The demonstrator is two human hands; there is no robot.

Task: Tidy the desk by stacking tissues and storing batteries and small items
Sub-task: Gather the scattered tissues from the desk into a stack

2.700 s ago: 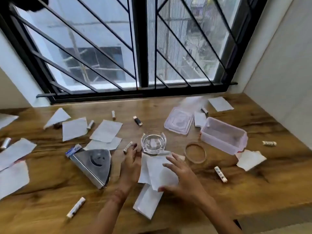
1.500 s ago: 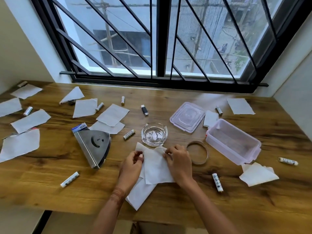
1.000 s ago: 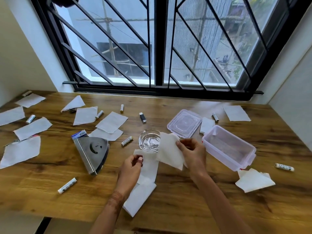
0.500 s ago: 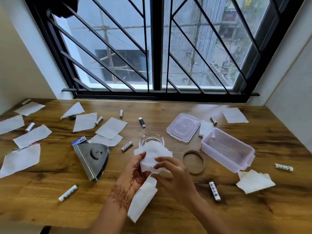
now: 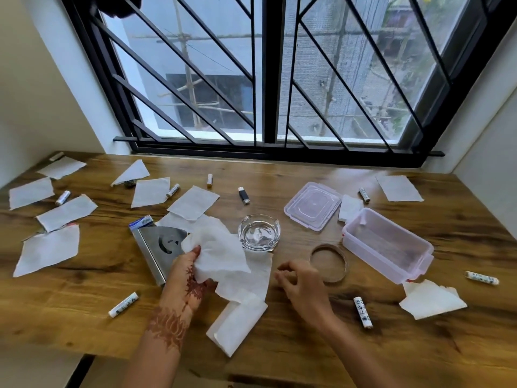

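Though patterned, battery [image 5: 362,312] print unreadable

Half a second ago both hands gripped the crumpled white tissue [image 5: 216,254] above the round glass ashtray [image 5: 259,231]; now only the henna-patterned left hand [image 5: 187,278] grips it, and it has carried it leftward, in front of the triangular steel napkin holder [image 5: 161,245]. The right hand [image 5: 303,284] has let go and drawn back, fingers loosely curled and empty, beside the thin wooden ring [image 5: 329,263]. The flat white tissues [image 5: 243,301] underneath now lie uncovered on the wooden desk [image 5: 279,359].
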